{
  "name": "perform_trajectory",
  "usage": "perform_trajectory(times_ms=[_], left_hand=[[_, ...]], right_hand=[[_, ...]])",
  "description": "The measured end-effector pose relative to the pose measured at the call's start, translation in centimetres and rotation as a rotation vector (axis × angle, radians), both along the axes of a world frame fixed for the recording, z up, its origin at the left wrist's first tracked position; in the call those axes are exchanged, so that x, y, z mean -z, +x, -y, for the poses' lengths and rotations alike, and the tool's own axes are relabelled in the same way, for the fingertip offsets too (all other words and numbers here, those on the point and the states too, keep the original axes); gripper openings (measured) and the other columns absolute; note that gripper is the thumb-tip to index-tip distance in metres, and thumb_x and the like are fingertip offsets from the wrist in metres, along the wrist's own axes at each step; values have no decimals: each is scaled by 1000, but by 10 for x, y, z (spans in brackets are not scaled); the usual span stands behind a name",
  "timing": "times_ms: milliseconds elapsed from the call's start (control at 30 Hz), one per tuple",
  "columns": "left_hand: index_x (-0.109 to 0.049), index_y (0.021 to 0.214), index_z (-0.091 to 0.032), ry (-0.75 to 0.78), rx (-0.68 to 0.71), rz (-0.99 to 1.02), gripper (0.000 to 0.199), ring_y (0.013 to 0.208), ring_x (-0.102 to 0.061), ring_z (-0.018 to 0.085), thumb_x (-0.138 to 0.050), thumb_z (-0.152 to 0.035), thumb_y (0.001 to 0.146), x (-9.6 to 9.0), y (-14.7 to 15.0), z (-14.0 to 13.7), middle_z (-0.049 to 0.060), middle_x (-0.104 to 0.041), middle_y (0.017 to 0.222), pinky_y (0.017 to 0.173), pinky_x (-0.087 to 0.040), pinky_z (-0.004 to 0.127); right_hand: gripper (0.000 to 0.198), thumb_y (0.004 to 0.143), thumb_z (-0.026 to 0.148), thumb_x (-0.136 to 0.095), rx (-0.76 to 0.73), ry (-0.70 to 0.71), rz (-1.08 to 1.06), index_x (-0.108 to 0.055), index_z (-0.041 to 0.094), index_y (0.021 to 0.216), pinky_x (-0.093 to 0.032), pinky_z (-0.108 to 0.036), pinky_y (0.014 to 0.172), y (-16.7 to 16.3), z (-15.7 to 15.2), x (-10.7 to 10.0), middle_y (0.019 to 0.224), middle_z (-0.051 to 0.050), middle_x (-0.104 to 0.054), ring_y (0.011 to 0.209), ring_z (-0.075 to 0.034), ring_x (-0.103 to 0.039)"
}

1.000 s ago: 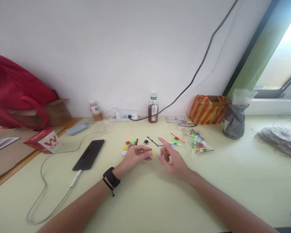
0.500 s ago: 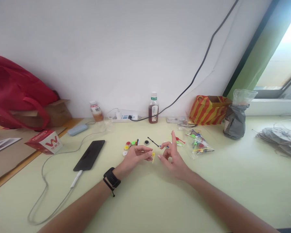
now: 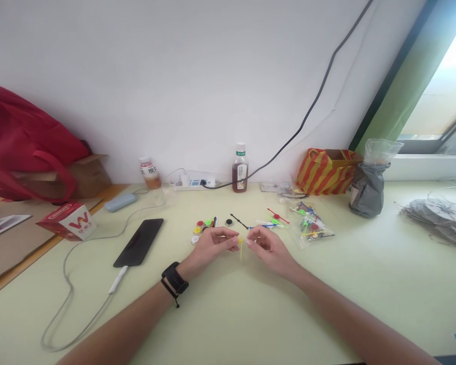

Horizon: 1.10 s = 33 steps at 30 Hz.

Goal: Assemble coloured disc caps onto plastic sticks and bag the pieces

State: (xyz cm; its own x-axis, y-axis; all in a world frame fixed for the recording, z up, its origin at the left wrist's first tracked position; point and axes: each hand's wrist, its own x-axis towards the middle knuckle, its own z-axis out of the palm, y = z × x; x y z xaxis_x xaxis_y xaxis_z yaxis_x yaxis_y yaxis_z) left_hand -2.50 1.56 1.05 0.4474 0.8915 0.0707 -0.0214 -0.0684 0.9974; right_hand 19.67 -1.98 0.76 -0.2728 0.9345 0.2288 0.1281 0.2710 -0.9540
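Note:
Over the middle of the table, my left hand (image 3: 217,246) pinches a small yellow plastic pointer (image 3: 240,248), whose thin stem hangs down past the fingertips. Just to its right is my right hand (image 3: 272,249), its thumb and fingers drawn together; what lies between them, if anything, is too small to make out. Behind the left hand lie round plastic discs, among them a red disc (image 3: 200,224), a white disc (image 3: 195,240) and a black disc (image 3: 228,222). A black pointer (image 3: 239,221) and a red pointer (image 3: 278,216) rest beyond the hands.
A clear bag of coloured plastic parts (image 3: 312,225) lies to the right. On the left are a phone (image 3: 139,243) with its cable and a red-and-white box (image 3: 69,222). A drink bottle (image 3: 240,172), power strip (image 3: 195,182) and striped bag (image 3: 325,172) stand along the wall.
My right hand's raised index finger has curled down toward the thumb, bringing the fingertips near the yellow pointer. The pointer's stem now hangs straighter; my left hand has hardly moved.

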Motion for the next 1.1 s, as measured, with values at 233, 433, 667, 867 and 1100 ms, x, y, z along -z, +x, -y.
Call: perform_trajectory(times_ms=[233, 433, 667, 867, 1100], left_hand=[[-77, 105, -13, 15, 38, 8, 31, 86, -73, 20, -80, -38, 87, -4, 1, 2, 11, -78, 97, 84, -60, 35], [-77, 107, -14, 2, 11, 2, 33, 85, -74, 21, -81, -39, 85, -4, 1, 2, 10, -77, 97, 84, -61, 36], [-77, 107, -13, 8, -14, -10, 37, 86, -75, 22, -82, -41, 84, -3, 0, 2, 10, -77, 94, 86, -61, 38], [-77, 104, -13, 41, -38, -19, 36, 85, -76, 22, -82, -41, 84, 2, -1, -2, 9, -76, 94, 83, -62, 36], [-76, 104, -13, 25, -18, -30, 37, 86, -76, 24, -85, -41, 80, 1, 2, 0, 10, -78, 94, 85, -63, 39]], right_hand=[[38, 95, 47, -61, -63, -67, 7, -60, 24, 126, -47, -27, 55, -2, 2, 1, 110, -7, -67, 60, -10, -49], [42, 96, 38, -61, -33, -10, 17, -54, 27, 136, -47, -27, 57, -1, 2, 4, 104, -3, -64, 61, -10, -50], [65, 95, 37, -63, 18, -10, -29, -36, 35, 154, -50, -31, 65, -3, 5, 5, 109, -2, -58, 66, -11, -54], [64, 98, 62, -51, -104, -98, 52, -39, 21, 51, -32, -28, 52, 0, 1, 0, 54, 4, -33, 51, -11, -33], [44, 89, 66, -65, -64, -151, -43, -56, 22, 87, -43, -26, 56, -3, 0, -4, 75, 1, -55, 65, -14, -51]])
